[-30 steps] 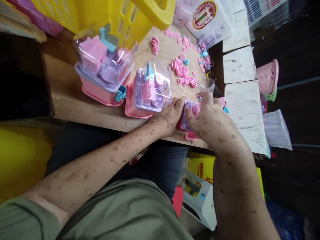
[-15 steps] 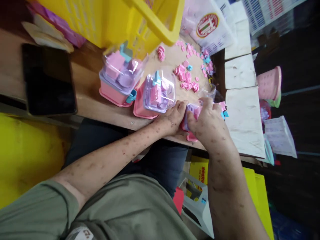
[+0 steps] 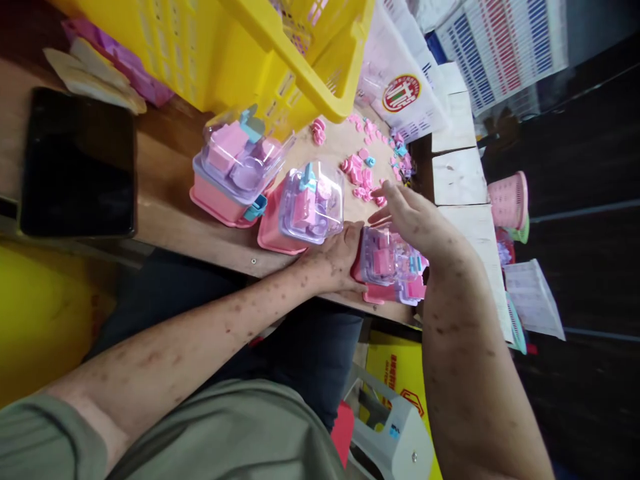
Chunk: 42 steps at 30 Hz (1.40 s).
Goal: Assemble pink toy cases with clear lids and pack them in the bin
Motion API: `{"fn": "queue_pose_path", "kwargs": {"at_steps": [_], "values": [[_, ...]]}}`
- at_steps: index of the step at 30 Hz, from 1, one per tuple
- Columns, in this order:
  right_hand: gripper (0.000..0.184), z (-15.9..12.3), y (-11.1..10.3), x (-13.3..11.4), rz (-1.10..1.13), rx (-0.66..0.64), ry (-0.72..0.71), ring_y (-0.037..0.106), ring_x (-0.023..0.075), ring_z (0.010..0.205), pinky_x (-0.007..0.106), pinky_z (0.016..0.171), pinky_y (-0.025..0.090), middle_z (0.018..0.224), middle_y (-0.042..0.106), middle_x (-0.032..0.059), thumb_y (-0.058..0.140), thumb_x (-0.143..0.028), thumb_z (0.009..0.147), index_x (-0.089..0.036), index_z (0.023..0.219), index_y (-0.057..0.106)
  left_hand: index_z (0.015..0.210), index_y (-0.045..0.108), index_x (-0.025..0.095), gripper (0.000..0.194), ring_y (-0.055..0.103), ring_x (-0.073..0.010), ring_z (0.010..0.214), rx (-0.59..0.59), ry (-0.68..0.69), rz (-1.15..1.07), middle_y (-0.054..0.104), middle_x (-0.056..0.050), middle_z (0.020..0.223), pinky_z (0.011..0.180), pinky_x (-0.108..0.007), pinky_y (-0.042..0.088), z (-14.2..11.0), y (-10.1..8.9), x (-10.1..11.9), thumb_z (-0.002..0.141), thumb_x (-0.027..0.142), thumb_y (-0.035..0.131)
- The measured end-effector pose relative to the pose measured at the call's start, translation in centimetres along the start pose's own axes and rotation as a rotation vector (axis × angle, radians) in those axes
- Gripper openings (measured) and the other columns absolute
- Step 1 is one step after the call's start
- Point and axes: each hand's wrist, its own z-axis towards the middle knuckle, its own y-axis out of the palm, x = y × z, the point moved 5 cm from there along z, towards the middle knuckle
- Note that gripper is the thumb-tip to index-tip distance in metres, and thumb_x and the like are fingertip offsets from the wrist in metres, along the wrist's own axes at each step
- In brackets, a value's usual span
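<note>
Right hand (image 3: 415, 223) has lifted off toy box (image 3: 387, 263), left hand (image 3: 340, 257) half-hidden.

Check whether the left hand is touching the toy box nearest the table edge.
Touching: the head view shows the left hand pressed against the side of the toy box.

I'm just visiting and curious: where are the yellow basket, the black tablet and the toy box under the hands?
yellow basket (image 3: 320, 93), head view, rim.
black tablet (image 3: 77, 163), head view, screen.
toy box (image 3: 387, 260), head view, clear lid.
</note>
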Motion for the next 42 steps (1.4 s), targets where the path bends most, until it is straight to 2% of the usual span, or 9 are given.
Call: {"fn": "queue_pose_path", "kwargs": {"at_steps": [6,13,19,24,27,31,34,36,42], "values": [[0.077,0.6,1.4,1.0,-0.007,-0.104,0.204,0.076,0.0314,0.083,0.043,0.073,0.058,0.092,0.079,0.0111,0.040,-0.093,0.101,-0.025,0.109,0.074,0.145,0.042,0.015,0.114,0.059,-0.0455,0.143,0.012,0.011,0.007,0.060,-0.023,0.146,0.124,-0.063,0.047,0.2,0.1,0.1,0.063,0.061,0.106],[0.055,0.8,1.5,0.7,-0.072,-0.053,0.141,0.077,0.0320,0.086,0.048,0.086,0.056,0.090,0.077,0.0089,0.040,-0.067,0.111,-0.026,0.102,0.076,0.144,0.042,0.014,0.113,0.057,-0.0461,0.144,-0.017,-0.053,0.025,0.058,-0.023,0.147,0.123,-0.060,0.047,0.3,-0.6,0.5,0.066,0.068,0.103],[0.056,0.4,1.7,1.0,0.010,-0.024,0.142,0.077,0.0297,0.082,0.042,0.076,0.056,0.086,0.077,0.0073,0.048,-0.069,0.108,-0.023,0.113,0.079,0.146,0.041,0.014,0.114,0.058,-0.0450,0.143,-0.039,-0.061,0.046,0.057,-0.023,0.149,0.122,-0.060,0.048,0.5,-0.4,0.6,0.065,0.063,0.104],[0.060,-0.2,1.5,1.1,0.298,0.083,0.061,0.076,0.0247,0.081,0.037,0.073,0.059,0.094,0.076,0.0097,0.058,-0.076,0.102,-0.020,0.112,0.075,0.151,0.040,0.012,0.118,0.058,-0.0431,0.142,-0.003,-0.055,-0.002,0.056,-0.023,0.148,0.124,-0.060,0.048,0.1,-0.8,0.9,0.063,0.051,0.108],[0.053,-2.6,-0.1,0.9,0.479,0.196,0.014,0.078,0.0259,0.095,0.038,0.080,0.063,0.109,0.076,0.0105,0.057,-0.072,0.103,-0.023,0.116,0.071,0.159,0.034,0.016,0.127,0.052,-0.0430,0.150,0.072,0.010,-0.023,0.050,-0.023,0.157,0.129,-0.062,0.044,-0.7,-2.2,2.9,0.063,0.052,0.108],[0.038,-9.0,-2.5,0.1,0.588,0.336,-0.025,0.077,0.0294,0.115,0.044,0.094,0.065,0.125,0.076,0.0100,0.056,-0.060,0.105,-0.028,0.122,0.070,0.165,0.029,0.018,0.129,0.049,-0.0439,0.150,0.108,0.066,0.062,0.048,-0.021,0.159,0.128,-0.063,0.044,-2.7,-4.4,7.4,0.065,0.049,0.105],[0.045,-14.0,-2.2,-0.1,0.681,0.263,0.028,0.076,0.0315,0.119,0.045,0.089,0.066,0.143,0.073,0.0089,0.058,-0.061,0.105,-0.033,0.139,0.065,0.168,0.028,0.022,0.124,0.050,-0.0436,0.147,0.073,0.117,0.136,0.050,-0.019,0.157,0.125,-0.062,0.044,-4.4,-5.4,10.7,0.069,0.042,0.099],[0.058,-16.5,-1.1,0.1,0.787,0.199,0.084,0.078,0.0331,0.114,0.046,0.083,0.067,0.143,0.073,0.0107,0.056,-0.066,0.105,-0.034,0.153,0.058,0.170,0.027,0.022,0.121,0.051,-0.0437,0.147,0.056,0.144,0.179,0.051,-0.019,0.157,0.125,-0.062,0.043,-5.6,-5.6,12.2,0.072,0.040,0.096],[0.081,-19.4,1.8,0.9,0.990,0.066,0.068,0.077,0.0324,0.111,0.047,0.090,0.066,0.126,0.077,0.0103,0.051,-0.085,0.102,-0.030,0.162,0.049,0.169,0.030,0.018,0.126,0.054,-0.0449,0.141,0.040,0.128,0.280,0.055,-0.020,0.150,0.122,-0.064,0.043,-8.1,-5.3,14.3,0.065,0.039,0.098]]}}
